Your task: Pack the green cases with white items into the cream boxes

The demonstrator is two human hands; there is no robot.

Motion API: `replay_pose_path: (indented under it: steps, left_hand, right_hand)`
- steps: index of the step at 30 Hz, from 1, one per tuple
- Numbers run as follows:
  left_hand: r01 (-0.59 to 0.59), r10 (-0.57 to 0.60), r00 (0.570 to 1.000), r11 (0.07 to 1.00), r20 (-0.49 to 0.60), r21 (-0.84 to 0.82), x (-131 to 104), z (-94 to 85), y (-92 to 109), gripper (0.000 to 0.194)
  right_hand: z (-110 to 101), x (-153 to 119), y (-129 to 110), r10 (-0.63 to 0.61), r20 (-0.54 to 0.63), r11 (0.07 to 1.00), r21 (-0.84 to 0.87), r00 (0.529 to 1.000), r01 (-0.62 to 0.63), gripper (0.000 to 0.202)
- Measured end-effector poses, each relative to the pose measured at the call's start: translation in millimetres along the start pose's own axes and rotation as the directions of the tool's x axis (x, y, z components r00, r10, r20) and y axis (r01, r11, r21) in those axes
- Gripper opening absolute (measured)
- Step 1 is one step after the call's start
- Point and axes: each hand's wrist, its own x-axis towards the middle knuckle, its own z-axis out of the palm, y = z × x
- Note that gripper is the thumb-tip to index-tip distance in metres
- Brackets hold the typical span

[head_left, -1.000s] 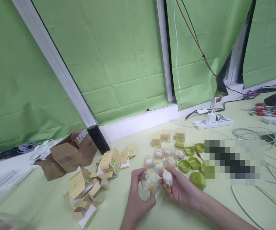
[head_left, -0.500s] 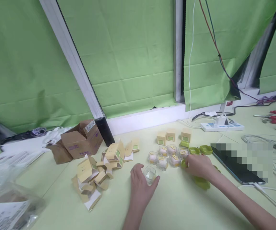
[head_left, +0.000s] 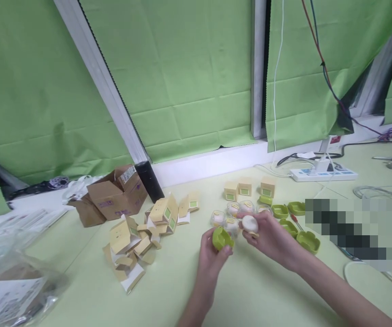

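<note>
My left hand (head_left: 210, 260) is closed around a small green flower-shaped cup (head_left: 221, 239), tilted with its opening towards me. Whether the clear cup is inside it, I cannot tell. Just to the right, my right hand (head_left: 273, 234) grips a small white round piece (head_left: 250, 224) with a yellowish bit at its lower edge. Behind both hands stand several clear plastic cups (head_left: 218, 219) with pale contents and yellow labels, partly covered by my fingers. More green flower-shaped cups (head_left: 308, 242) lie right of my right wrist.
Opened cartons (head_left: 124, 236) are heaped on the left, before a brown cardboard box (head_left: 117, 195) and a black cylinder (head_left: 149, 181). Three small boxes (head_left: 245, 187) stand at the back. A power strip (head_left: 323, 175), cables and a pixelated device lie right; a plastic bag (head_left: 22, 290) lies left.
My left hand held a clear cup and now has a green one. My right hand has moved left from the green cups and now holds the white piece. The view has shifted slightly.
</note>
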Motion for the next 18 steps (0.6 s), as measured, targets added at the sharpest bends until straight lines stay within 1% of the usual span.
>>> replay_pose_path:
  steps: [1, 2, 4, 6, 8, 11, 14, 16, 18]
  left_hand:
    - [0.030, -0.030, 1.000, 0.998, 0.009, -0.057, 1, -0.9, 0, 0.048]
    - [0.060, -0.058, 0.998, 0.993, 0.027, -0.099, 2, -1.2, -1, 0.048]
    - [0.104, -0.096, 0.994, 0.984, 0.057, -0.146, 2, -0.4, -2, 0.050]
    - [0.125, -0.117, 0.992, 0.978, 0.055, -0.164, 1, 0.9, -5, 0.053]
    - [0.141, -0.137, 0.990, 0.973, 0.034, -0.180, 1, 1.8, -6, 0.056]
    - [0.184, -0.182, 0.983, 0.961, 0.026, -0.208, 1, 2.2, -6, 0.056]
    - [0.211, -0.206, 0.978, 0.960, 0.046, -0.186, 0, 2.3, -6, 0.048]
    - [0.220, -0.215, 0.975, 0.968, 0.052, -0.119, -2, 3.0, -8, 0.039]
    - [0.231, -0.231, 0.972, 0.973, 0.033, -0.024, -4, 4.7, -11, 0.032]
  right_hand:
    - [-2, 1, 0, -0.019, -0.020, 0.998, 0.062, 1.000, 0.020, 0.009]
    - [-4, 2, 1, -0.021, -0.020, 0.997, 0.074, 1.000, 0.023, 0.012]
    - [-4, 2, 3, 0.005, -0.010, 1.000, 0.027, 1.000, -0.005, 0.023]
    - [-2, 1, 8, 0.050, -0.020, 0.999, 0.010, 0.999, -0.050, 0.030]
    - [0, 0, 14, 0.102, -0.044, 0.995, 0.009, 0.994, -0.101, 0.031]
    - [0, 0, 22, 0.138, -0.095, 0.990, -0.022, 0.986, -0.140, 0.029]
    - [-1, 0, 24, 0.149, -0.111, 0.987, -0.042, 0.983, -0.155, 0.032]
    - [0, -1, 24, 0.136, -0.101, 0.986, -0.080, 0.986, -0.144, 0.030]
    - [3, -3, 27, 0.089, -0.102, 0.983, -0.149, 0.991, -0.104, 0.030]
